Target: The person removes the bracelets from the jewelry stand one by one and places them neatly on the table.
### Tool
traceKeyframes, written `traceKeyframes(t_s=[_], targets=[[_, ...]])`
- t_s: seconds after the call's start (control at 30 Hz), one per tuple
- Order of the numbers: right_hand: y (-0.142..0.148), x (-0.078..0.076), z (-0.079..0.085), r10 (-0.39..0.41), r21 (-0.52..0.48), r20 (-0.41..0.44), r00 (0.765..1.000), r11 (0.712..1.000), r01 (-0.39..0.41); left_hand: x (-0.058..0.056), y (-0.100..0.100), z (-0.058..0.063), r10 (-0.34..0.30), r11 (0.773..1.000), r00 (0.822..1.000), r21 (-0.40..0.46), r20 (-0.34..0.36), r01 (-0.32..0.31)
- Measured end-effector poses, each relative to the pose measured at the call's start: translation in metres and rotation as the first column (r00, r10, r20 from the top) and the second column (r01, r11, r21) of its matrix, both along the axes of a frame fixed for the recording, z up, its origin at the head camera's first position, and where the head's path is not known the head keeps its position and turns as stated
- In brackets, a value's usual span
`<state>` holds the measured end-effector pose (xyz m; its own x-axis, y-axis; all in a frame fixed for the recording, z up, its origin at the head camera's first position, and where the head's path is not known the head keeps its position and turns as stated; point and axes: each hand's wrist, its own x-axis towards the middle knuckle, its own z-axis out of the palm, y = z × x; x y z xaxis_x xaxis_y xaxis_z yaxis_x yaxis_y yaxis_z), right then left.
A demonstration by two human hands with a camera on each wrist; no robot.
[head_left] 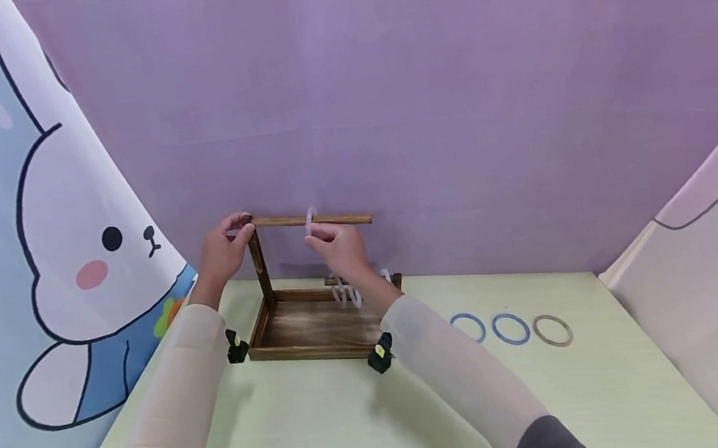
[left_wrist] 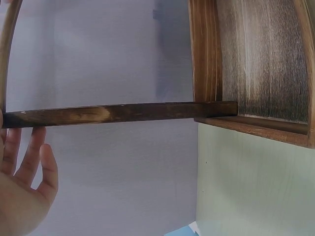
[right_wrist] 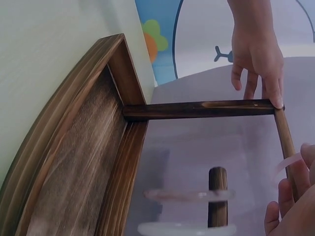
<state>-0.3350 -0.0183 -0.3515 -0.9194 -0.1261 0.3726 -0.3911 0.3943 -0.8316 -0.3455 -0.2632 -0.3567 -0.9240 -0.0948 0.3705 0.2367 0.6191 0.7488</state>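
A dark wooden bangle stand has a tray base, a left post and an upper bar that reaches right to a free end. With thumb and fingers, my left hand grips the corner where post and bar meet; its other fingers spread behind the post in the left wrist view. My right hand pinches a pale pink bangle that encircles the upper bar near its middle. Below, several pale bangles hang on a lower, shorter bar, partly hidden by my right forearm.
On the pale table, right of the stand, lie two blue bangles and a grey-brown bangle in a row. Small black objects show beside both wrists. A purple cloth hangs behind, a rabbit-print cloth at left.
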Motion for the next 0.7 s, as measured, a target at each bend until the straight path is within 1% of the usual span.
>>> traceKeyframes(t_s=[0.13,0.37,0.53,0.7], targets=[[0.008,0.000,-0.001,0.002,-0.003,-0.003,1.000,1.000,-0.002,-0.001,-0.001,0.000,0.000,1.000,1.000,0.002,0.010,0.000],[0.021,0.002,-0.001,0.030,-0.042,0.001,1.000,0.999,-0.030,-0.001,-0.002,0.000,0.002,1.000,0.999,0.009,0.040,-0.003],[0.029,0.001,-0.003,0.024,-0.019,-0.031,0.999,1.000,-0.025,-0.003,-0.005,-0.002,0.010,1.000,0.999,-0.003,0.031,-0.010],[0.036,0.002,-0.002,0.030,-0.043,-0.026,0.999,0.999,-0.031,-0.004,-0.009,-0.004,0.011,1.000,1.000,-0.010,0.011,-0.011]])
